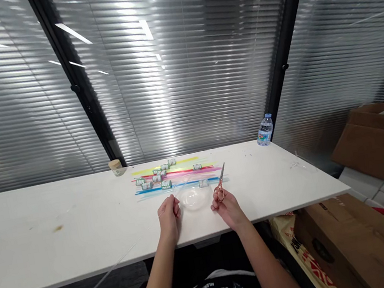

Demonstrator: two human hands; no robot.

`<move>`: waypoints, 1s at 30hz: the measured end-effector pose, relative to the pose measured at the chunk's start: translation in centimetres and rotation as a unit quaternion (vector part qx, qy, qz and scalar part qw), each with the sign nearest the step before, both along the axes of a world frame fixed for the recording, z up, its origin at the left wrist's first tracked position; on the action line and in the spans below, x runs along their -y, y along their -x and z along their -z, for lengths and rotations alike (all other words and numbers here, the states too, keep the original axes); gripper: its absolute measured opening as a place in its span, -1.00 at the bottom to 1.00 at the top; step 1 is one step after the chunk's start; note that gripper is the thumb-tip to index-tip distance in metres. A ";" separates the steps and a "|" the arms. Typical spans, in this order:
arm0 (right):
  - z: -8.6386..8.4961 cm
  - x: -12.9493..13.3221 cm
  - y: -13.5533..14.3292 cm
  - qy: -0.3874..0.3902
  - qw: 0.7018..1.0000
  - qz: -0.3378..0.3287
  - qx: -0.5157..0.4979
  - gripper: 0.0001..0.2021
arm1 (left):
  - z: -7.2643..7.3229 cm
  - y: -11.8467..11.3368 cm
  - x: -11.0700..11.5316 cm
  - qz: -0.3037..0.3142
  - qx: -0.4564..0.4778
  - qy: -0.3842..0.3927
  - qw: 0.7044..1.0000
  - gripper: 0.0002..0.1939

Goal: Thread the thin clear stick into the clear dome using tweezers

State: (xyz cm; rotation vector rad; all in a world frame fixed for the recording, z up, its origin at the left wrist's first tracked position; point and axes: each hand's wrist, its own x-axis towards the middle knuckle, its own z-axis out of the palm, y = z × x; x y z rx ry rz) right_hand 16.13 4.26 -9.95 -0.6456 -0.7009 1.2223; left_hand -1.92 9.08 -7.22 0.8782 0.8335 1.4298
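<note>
White worktop (80,226) carries all items. Left hand (169,215), near front edge: fingers curled, pinching thin clear strand; strand axis runs up-right. Clear shallow plastic bowl (194,197) between hands. Right hand (225,205): closed on copper-handled scissors (220,186), blades pointing up-right toward far edge, over coloured straws (178,175).
</note>
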 end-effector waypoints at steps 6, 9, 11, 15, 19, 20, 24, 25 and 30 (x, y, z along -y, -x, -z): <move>0.3 0.3 0.1 0.036 0.999 0.025 -0.023 -0.57 | 0.6 0.8 0.2 -0.007 0.014 -0.020 1.000 -0.64; 0.5 0.4 0.4 0.021 0.999 -0.004 0.045 -0.56 | 0.7 0.9 0.1 -0.014 0.030 -0.019 0.999 -0.65; 0.4 0.8 0.5 0.006 0.993 -0.038 0.112 -0.56 | 0.7 0.8 0.2 -0.013 0.042 -0.012 0.999 -0.64; -0.2 1.6 0.4 -0.023 0.964 -0.124 0.234 -0.54 | 0.7 0.8 0.4 -0.013 0.056 -0.001 0.998 -0.58; -0.7 1.7 0.6 -0.012 0.944 -0.142 0.299 -0.44 | 0.6 1.1 0.6 -0.007 0.048 0.002 0.999 -0.54; -0.8 1.7 0.6 -0.005 0.943 -0.139 0.302 -0.43 | 0.6 1.1 0.6 -0.010 0.048 0.002 0.999 -0.53; -0.7 1.3 0.5 0.024 0.946 -0.128 0.297 -0.38 | 0.7 1.3 0.5 -0.017 0.047 -0.002 0.999 -0.55; -0.7 1.2 0.5 0.030 0.945 -0.126 0.300 -0.38 | 0.8 1.3 0.5 -0.016 0.045 -0.004 0.999 -0.55; -0.7 1.1 0.5 0.050 0.932 -0.125 0.335 -0.43 | 1.0 1.5 0.5 0.002 0.035 -0.015 0.999 -0.53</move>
